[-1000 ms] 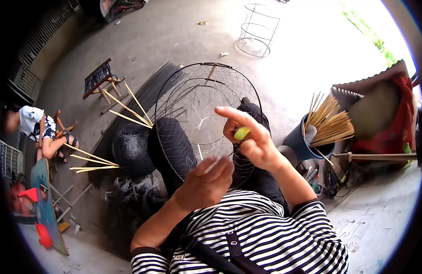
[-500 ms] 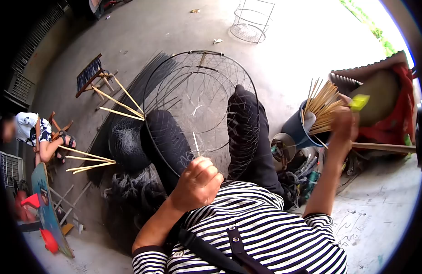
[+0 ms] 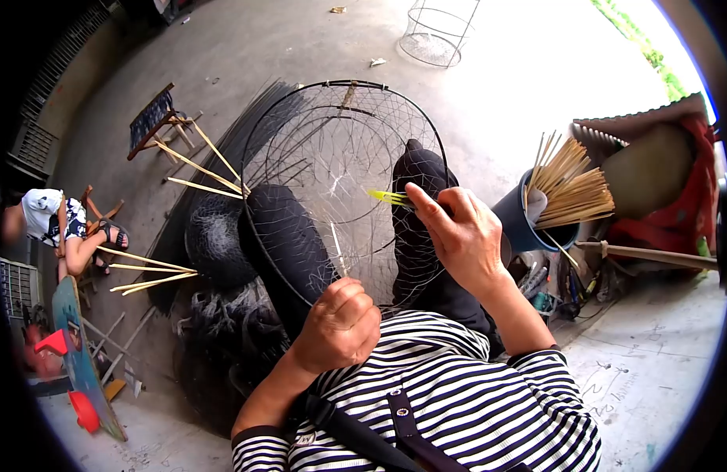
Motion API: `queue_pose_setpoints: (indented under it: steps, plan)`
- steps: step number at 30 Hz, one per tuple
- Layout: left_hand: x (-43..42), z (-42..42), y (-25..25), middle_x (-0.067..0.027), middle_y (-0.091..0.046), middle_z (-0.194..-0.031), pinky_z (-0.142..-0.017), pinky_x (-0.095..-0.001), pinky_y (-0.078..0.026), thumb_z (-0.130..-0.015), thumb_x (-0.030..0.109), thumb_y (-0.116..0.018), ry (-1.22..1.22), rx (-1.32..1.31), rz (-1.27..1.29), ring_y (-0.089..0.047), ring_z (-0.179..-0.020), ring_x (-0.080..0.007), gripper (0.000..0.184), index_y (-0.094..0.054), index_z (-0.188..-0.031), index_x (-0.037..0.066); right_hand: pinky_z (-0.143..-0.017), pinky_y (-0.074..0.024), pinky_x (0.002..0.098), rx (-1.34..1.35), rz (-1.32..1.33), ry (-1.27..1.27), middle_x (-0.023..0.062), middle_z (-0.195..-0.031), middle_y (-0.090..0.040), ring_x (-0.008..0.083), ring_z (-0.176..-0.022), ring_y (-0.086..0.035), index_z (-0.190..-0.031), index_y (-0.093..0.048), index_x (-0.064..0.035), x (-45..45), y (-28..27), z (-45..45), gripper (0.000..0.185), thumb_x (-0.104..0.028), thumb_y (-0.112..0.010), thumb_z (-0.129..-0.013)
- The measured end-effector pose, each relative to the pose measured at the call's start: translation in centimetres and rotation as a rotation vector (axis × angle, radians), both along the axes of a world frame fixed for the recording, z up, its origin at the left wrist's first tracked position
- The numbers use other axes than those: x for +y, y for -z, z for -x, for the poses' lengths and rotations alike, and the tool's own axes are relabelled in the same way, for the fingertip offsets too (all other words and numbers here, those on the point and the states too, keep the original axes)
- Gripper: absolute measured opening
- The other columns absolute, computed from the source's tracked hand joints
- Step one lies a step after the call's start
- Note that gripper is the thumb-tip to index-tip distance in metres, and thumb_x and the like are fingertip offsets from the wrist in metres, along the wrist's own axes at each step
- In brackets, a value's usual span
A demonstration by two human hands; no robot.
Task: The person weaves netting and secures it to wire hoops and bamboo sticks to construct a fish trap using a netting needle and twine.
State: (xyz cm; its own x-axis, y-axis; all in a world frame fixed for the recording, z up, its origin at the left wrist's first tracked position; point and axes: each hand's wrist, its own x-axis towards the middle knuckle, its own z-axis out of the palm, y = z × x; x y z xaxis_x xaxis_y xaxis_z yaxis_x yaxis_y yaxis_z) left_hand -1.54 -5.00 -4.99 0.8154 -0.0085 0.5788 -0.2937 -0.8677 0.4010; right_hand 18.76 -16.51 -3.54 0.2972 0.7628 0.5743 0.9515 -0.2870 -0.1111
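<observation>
A round net cage with a dark wire hoop (image 3: pixel 355 82) and thin mesh netting (image 3: pixel 300 130) rests over my dark-trousered knees. My left hand (image 3: pixel 340 324) is closed in a pinch on the netting at the near side of the hoop. From its fingers a thin white strip (image 3: pixel 337 245) sticks up; whether this is a stick or bunched mesh I cannot tell. My right hand (image 3: pixel 465 240) grips a yellow-green netting needle (image 3: pixel 388 197), its pronged end pointing left over the hoop's opening. The thread itself is too fine to make out.
At right stands a blue bucket (image 3: pixel 514 219) of thin wooden sticks (image 3: pixel 572 185). Left of my knees lie a dark net bundle (image 3: pixel 214 240) with sticks and long dark rods (image 3: pixel 273 106). Another wire cage (image 3: pixel 434 39) stands ahead. A person (image 3: pixel 53 224) sits far left, near a folding stool (image 3: pixel 152 122).
My right hand has swung in from beside the bucket to above the hoop, bringing the yellow-green netting needle. My left hand keeps its pinch in almost the same place.
</observation>
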Motion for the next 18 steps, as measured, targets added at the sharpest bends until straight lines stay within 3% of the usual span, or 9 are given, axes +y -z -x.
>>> queue_pose_setpoints:
  steps: [18]
  plan:
    - [-0.1,0.2,0.1,-0.0083,-0.053,-0.084,-0.087,-0.0433,-0.051,-0.064,0.001,-0.068,-0.01,0.002,0.019,-0.056,-0.089,-0.0279,0.011,-0.062,-0.073,0.002,-0.059,-0.0429,0.0289,-0.044,0.043,0.053,0.0009,-0.081,-0.045,0.0161,-0.07,-0.05,-0.127,-0.06,-0.0194,-1.0,-1.1,1.7,0.048,-0.012,-0.064,-0.079]
